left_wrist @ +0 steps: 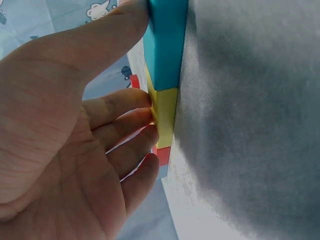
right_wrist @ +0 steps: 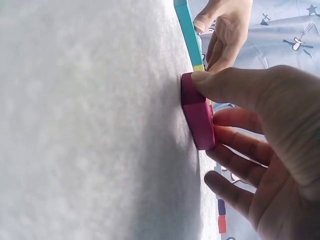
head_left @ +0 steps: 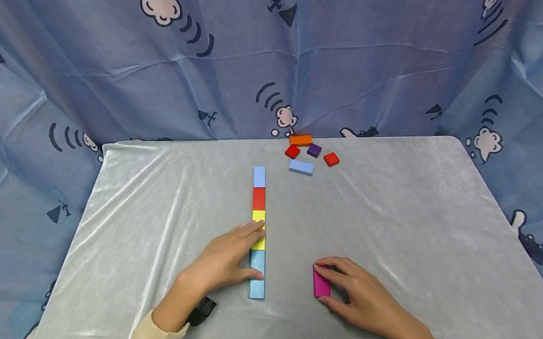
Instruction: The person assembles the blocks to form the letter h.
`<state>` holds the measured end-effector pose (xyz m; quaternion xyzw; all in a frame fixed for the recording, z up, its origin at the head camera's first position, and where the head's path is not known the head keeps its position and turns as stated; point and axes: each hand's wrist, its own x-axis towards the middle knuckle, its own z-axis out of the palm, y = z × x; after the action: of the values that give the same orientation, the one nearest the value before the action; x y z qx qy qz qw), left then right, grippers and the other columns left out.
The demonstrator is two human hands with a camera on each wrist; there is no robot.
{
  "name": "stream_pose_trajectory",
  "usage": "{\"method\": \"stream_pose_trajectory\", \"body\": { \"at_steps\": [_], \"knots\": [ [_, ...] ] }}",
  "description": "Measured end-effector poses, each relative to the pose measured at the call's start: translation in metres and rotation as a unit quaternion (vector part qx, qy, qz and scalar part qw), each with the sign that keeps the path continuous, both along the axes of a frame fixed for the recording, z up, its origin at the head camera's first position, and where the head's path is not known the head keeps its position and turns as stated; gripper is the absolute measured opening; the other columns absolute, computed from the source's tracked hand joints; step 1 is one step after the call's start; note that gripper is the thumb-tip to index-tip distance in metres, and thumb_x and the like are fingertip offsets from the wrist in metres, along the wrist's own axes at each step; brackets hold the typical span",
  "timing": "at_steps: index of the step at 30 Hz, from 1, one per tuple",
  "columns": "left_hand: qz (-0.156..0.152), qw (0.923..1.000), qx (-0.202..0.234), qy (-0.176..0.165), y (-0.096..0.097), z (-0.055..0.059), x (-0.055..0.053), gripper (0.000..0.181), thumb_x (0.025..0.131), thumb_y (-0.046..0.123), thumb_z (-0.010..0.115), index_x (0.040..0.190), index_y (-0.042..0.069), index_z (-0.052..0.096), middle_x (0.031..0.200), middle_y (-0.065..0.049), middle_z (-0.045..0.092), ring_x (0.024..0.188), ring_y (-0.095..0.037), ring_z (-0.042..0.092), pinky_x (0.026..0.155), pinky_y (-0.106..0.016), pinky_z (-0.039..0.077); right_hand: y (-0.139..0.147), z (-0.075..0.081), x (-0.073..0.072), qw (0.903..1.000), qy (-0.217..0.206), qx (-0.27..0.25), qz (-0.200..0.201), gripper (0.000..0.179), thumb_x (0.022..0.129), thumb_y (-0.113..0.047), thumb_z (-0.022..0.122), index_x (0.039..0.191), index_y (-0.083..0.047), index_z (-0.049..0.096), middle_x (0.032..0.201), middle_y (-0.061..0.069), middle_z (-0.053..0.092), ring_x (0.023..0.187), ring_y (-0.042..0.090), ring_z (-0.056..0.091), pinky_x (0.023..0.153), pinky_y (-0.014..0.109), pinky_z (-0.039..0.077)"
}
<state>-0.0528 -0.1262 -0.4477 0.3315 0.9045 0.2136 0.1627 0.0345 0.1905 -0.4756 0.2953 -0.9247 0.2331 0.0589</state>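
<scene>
A straight row of flat blocks runs away from me on the table: a turquoise block (head_left: 257, 289) nearest, then a yellow block (head_left: 259, 243), a red block (head_left: 259, 198) and a light blue block (head_left: 259, 177) at the far end. My left hand (head_left: 223, 258) rests over the near part of this row, fingers extended onto the yellow block and thumb on the turquoise one. To the right of the row, my right hand (head_left: 358, 293) pinches a magenta block (right_wrist: 201, 125) by its two short ends, thumb at the near end and fingertips at the far end.
Near the table's back edge lie an orange block (head_left: 300, 141), a periwinkle block (head_left: 301, 167), a purple piece (head_left: 314, 150) and two small red pieces, one left (head_left: 292, 152), one right (head_left: 331, 159). A patterned blue curtain (head_left: 365, 77) hangs behind the grey tablecloth (head_left: 423, 205).
</scene>
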Motion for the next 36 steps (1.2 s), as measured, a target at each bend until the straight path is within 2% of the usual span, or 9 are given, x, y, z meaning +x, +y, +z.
{"method": "stream_pose_trajectory", "body": {
  "at_steps": [5,11,18,24,29,36],
  "knots": [
    [-0.002,1.0000,-0.002,0.003,0.000,-0.001,0.000,0.092,0.084,0.042,0.089,0.156,0.002,0.049,0.170,-0.011,0.041,0.159,-0.027,0.039,0.132,-0.043,0.033,0.000,0.000,0.001,0.9999,0.013,-0.002,-0.002,0.062,0.073,-0.025,0.097,0.130,-0.010,0.076,0.136,-0.001,0.069,0.121,0.017,0.067,0.105,0.021,0.047],
    [0.001,1.0000,-0.001,0.004,0.000,-0.001,-0.001,0.091,0.085,0.041,0.089,0.157,0.002,0.049,0.170,-0.010,0.041,0.159,-0.027,0.039,0.132,-0.044,0.034,0.002,0.004,-0.002,0.9987,0.037,-0.036,0.002,0.058,0.076,-0.022,0.094,0.130,-0.010,0.075,0.136,0.002,0.069,0.122,0.023,0.066,0.110,0.024,0.042],
    [0.003,1.0000,-0.001,0.001,-0.001,-0.001,0.000,0.091,0.085,0.040,0.089,0.157,0.002,0.049,0.170,-0.010,0.041,0.159,-0.027,0.039,0.132,-0.044,0.034,0.003,0.012,-0.014,0.9993,0.011,-0.034,0.000,0.054,0.079,-0.018,0.092,0.130,-0.010,0.075,0.137,0.001,0.069,0.123,0.022,0.067,0.106,0.027,0.048],
    [0.003,1.0000,0.000,-0.001,-0.001,0.000,-0.001,0.091,0.085,0.041,0.089,0.157,0.002,0.049,0.171,-0.010,0.040,0.159,-0.027,0.039,0.132,-0.044,0.034,0.004,0.017,-0.027,0.9997,-0.010,-0.020,0.007,0.051,0.083,-0.018,0.090,0.130,-0.008,0.075,0.136,0.002,0.069,0.123,0.022,0.067,0.099,0.043,0.057],
    [0.001,1.0000,-0.001,-0.002,-0.001,-0.001,-0.001,0.092,0.085,0.042,0.089,0.157,0.002,0.049,0.171,-0.010,0.041,0.160,-0.027,0.039,0.132,-0.044,0.033,0.004,0.021,-0.035,0.9988,-0.049,-0.009,0.002,0.050,0.088,-0.023,0.087,0.134,-0.009,0.073,0.139,0.002,0.068,0.127,0.021,0.066,0.101,0.048,0.060],
    [-0.002,1.0000,-0.004,0.003,-0.001,-0.002,-0.001,0.092,0.085,0.043,0.089,0.157,0.002,0.048,0.171,-0.010,0.040,0.160,-0.027,0.039,0.132,-0.044,0.034,0.008,0.021,-0.049,0.9979,-0.064,-0.011,-0.003,0.052,0.089,-0.017,0.086,0.138,-0.010,0.070,0.140,0.002,0.067,0.127,0.023,0.066,0.102,0.051,0.060]
  ]
}}
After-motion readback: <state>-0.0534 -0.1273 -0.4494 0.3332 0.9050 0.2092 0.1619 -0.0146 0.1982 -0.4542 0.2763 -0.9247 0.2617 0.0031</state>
